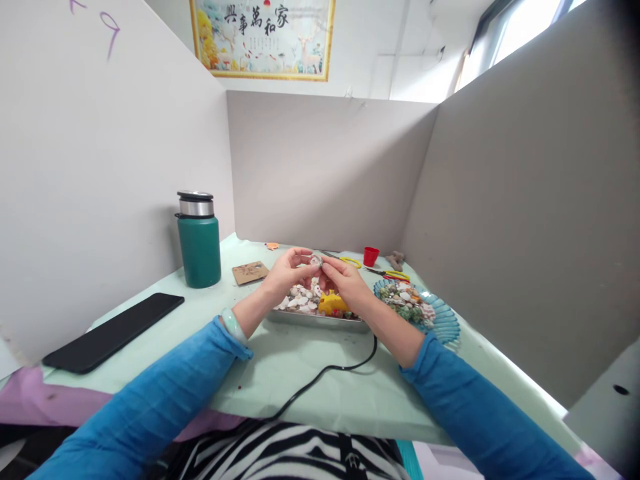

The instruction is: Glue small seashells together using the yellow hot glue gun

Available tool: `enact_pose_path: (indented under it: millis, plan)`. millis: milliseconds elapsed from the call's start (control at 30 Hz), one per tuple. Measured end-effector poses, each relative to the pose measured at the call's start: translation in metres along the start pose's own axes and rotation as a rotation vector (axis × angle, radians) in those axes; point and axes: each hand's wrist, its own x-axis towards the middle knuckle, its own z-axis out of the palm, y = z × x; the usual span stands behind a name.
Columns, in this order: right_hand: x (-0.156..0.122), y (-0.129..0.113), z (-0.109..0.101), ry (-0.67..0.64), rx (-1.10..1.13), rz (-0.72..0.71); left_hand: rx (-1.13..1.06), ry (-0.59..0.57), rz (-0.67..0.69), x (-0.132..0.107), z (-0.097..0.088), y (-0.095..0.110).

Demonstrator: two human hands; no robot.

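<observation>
Above the metal tray [320, 322], my left hand [287, 270] and my right hand [343, 279] meet at their fingertips. Both pinch a small, roundish grey-white shell [316, 261]; its exact form is partly covered by the fingers. White shells [300, 299] fill the left part of the tray below. A yellow plastic tool [332, 304], partly hidden by my right hand, lies among them. To the right of my right forearm stands a blue scalloped plate [447, 323], heaped with shells and greenish pieces [407, 303].
A black cord [320, 377] runs from the tray to the front edge. At left are a green bottle [199, 250], a black flat slab [117, 331] and a brown card [250, 272]. Yellow-handled scissors [395, 275] and a red cup [371, 256] lie behind. Grey partitions [330, 167] surround the table.
</observation>
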Motion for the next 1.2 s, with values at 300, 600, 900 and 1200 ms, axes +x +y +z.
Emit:
enact_pose_path:
  millis: [300,600,900,1200]
  plan:
    - [0.0,0.004,0.005,0.113,-0.15,-0.053,0.065,0.096,0.038,-0.001,0.0,0.0]
    - [-0.003,-0.002,0.007,0.235,-0.26,-0.103,0.106,0.092,0.02,0.0,0.0,-0.004]
    - [-0.001,0.001,0.003,0.29,-0.297,-0.133,-0.033,0.004,0.022,0.0,-0.001,-0.004]
    - [-0.011,-0.004,0.004,0.36,-0.773,-0.478,0.024,0.021,0.027,-0.001,0.0,-0.004]
